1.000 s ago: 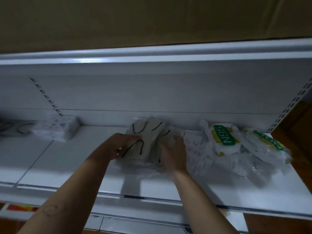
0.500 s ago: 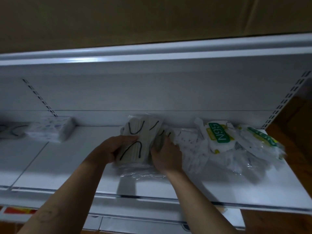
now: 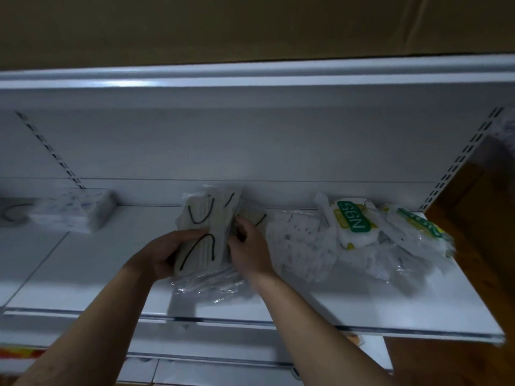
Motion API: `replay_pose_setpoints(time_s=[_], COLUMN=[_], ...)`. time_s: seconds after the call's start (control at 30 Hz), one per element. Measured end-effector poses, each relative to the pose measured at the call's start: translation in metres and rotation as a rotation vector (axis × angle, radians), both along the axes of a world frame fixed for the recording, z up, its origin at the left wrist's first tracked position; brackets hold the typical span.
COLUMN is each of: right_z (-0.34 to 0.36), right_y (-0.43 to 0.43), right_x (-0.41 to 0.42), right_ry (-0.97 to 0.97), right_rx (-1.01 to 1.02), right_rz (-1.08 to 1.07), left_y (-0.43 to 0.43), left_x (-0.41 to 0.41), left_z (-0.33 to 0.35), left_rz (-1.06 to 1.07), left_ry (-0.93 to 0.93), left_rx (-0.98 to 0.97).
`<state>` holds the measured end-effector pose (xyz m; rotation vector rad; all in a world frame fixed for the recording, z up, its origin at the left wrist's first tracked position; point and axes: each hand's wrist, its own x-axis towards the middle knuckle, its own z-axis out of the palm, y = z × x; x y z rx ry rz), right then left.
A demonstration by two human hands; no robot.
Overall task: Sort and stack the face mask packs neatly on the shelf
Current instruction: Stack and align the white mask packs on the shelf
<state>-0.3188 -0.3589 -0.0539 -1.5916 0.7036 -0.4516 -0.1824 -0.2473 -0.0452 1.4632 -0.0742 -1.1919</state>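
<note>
Pale mask pack [image 3: 204, 235], black ear loops

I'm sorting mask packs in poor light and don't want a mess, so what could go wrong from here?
1. The grey pack, gripped by the left hand and right hand, has loose clear wrap bunched below it toward the front of the shelf; it may slide, or masks may spill.
2. The N95 heap lies tilted near the shelf's right end; a nudge could tip a pack off.
</note>
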Motion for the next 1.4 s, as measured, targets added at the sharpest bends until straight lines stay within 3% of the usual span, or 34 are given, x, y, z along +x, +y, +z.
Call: replay_pose_setpoints(time_s=[0.2, 0.33, 0.5, 0.67, 0.87, 1.0, 1.13, 1.3, 1.4], right_z=[0.004, 0.008, 0.011, 0.023, 0.04, 0.037, 0.035, 0.035, 0.025], right_y=[0.018, 0.014, 0.011, 0.029, 0.057, 0.077, 0.08, 0.097, 0.11], right_x=[0.013, 0.013, 0.017, 0.047, 0.075, 0.104, 0.113, 0.09, 0.075], right_ry=[0.051, 0.169, 0.116, 0.162, 0.049, -0.097, -0.144, 0.09, 0.274], right_rx=[-0.063, -0.247, 0.1, 0.342, 0.251, 0.106, -0.009, -0.047, 0.04], right_rz=[0.048, -0.112, -0.233, -0.098, 0.075, 0.131, 0.149, 0.194, 0.272], left_y=[0.022, 0.036, 0.057, 0.08, 0.099, 0.109, 0.119, 0.145, 0.155], left_x=[0.009, 0.019, 0.034, 0.052, 0.08, 0.092, 0.097, 0.091, 0.086], left_z=[-0.009, -0.014, -0.013, -0.012, -0.005, 0.003, 0.016, 0.01, -0.002], left_rz=[0.056, 0.102, 0.139, 0.117, 0.01, 0.023, 0.03, -0.075, -0.191], left_ry=[0.047, 0.052, 0.1, 0.108, -0.131, -0.5, -0.735, -0.862, -0.81], left_rx=[-0.029, -0.049, -0.145, -0.241, -0.396, -0.335, -0.334, -0.289, -0.248])
